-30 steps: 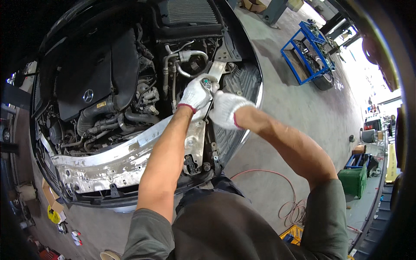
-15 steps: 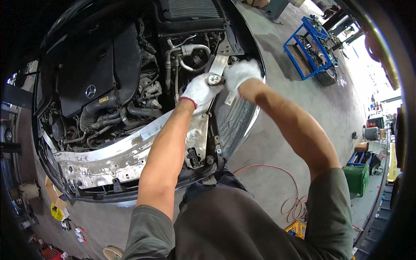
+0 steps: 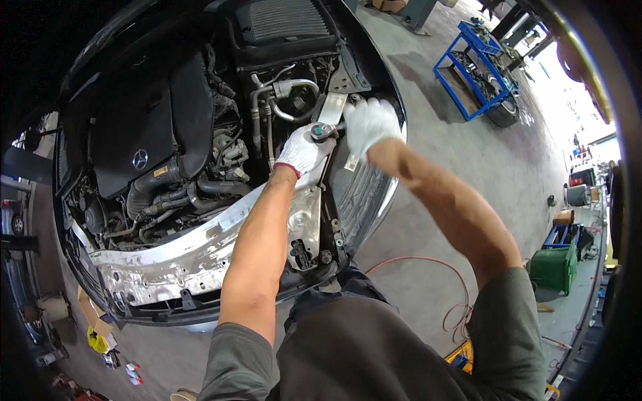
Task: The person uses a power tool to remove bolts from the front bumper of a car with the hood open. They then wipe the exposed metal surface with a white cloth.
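Left hand (image 3: 302, 151), gloved, fingers curled round ratchet (image 3: 323, 130) head at the engine bay (image 3: 167, 134) edge; right hand (image 3: 369, 123) just beside, closed on its handle. Grey concrete floor (image 3: 435, 180) beyond right hand; blue rack (image 3: 478, 63) farther off, red hose (image 3: 428, 267) near the person's waist.

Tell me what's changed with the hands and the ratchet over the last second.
The right hand swung the ratchet handle away from the person, from beside the left hand out toward the fender edge of the engine bay. The left hand stayed pressed on the ratchet head at the same spot. Nothing was let go; both gloved hands kept their hold.
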### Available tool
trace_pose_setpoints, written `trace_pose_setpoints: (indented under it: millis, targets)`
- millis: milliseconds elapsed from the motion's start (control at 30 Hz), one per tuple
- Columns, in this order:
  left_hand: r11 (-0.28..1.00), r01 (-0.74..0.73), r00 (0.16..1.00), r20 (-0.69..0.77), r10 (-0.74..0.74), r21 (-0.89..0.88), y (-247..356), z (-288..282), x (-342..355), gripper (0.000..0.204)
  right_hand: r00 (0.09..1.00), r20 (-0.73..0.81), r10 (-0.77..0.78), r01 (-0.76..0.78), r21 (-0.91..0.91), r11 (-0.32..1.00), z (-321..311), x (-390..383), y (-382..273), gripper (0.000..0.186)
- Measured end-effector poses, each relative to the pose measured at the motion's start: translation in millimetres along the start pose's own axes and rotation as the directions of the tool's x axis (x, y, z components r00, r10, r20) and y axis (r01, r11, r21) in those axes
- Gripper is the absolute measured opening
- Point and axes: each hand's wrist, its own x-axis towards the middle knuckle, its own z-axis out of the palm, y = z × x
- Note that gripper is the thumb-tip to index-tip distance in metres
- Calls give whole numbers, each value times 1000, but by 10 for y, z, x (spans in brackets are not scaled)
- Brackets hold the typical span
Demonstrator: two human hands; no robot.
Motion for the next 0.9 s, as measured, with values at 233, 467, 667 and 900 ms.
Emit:
trace_pose_setpoints:
  millis: [233, 467, 667, 900]
  targets:
    - [997, 54, 999, -7, -53, 50, -193, 24, -22, 27, 899, 416, -134, 22, 263, 965, -352, -410, -404, 43]
    - [993, -61, 995, 86, 53, 103, -250, -11, -35, 27, 970, 237, 51, -89, 150, 985, -28, -403, -366, 39]
    - [969, 204, 979, 22, -203, -141, -333, -51, 23, 31, 956, 276, -102, 35, 236, 971, -155, -181, -405, 33]
    - [999, 32, 981, -195, -25, 34, 241, 167, -201, 34, 986, -53, -161, 144, -233, 962, 60, 228, 61, 25]
